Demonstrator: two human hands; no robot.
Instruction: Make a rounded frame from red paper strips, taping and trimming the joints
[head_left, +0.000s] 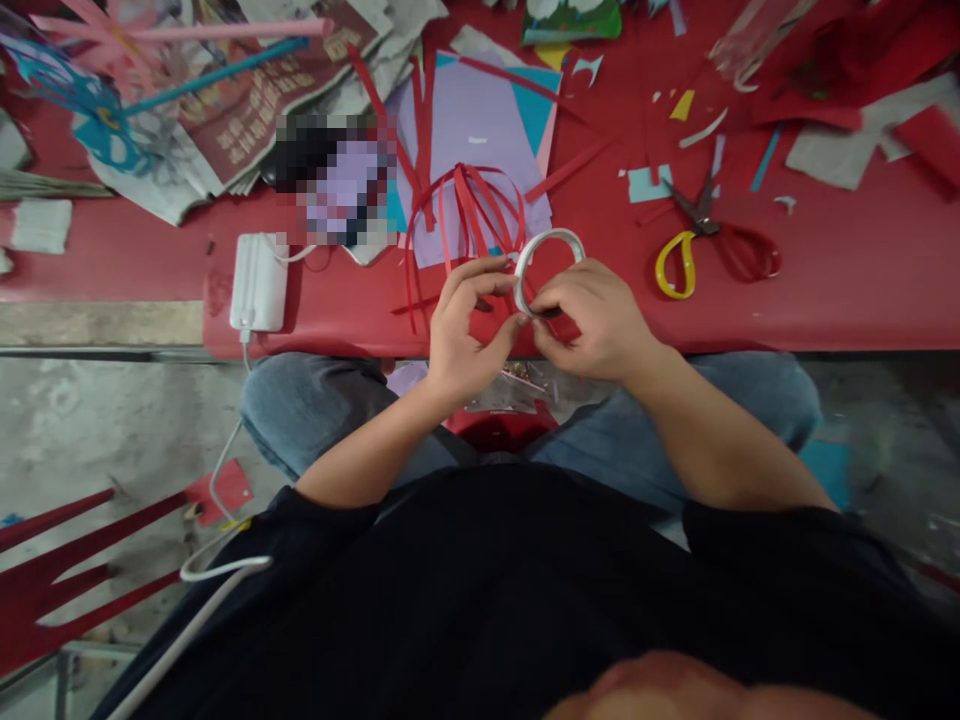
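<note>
A white roll of tape (523,268) stands on edge between my hands, just above the front of the red table. My right hand (604,320) pinches the roll's lower rim between thumb and fingers. On the other side, my left hand (463,335) is curled, with its thumb and fingertips against the roll's left rim. Whether a loose tape end lies between the fingers is too small to tell. Right behind my left hand sits a bunch of looped red paper strips (471,215), resting on sheets of purple paper (480,110).
Scissors (703,222) with yellow and red handles lie spread at right among paper scraps. To the left are a white power bank (259,283) with a cable, crumpled newspaper (247,110) and a blue paper-strip flower (112,120). The red table (840,290) ends above my knees.
</note>
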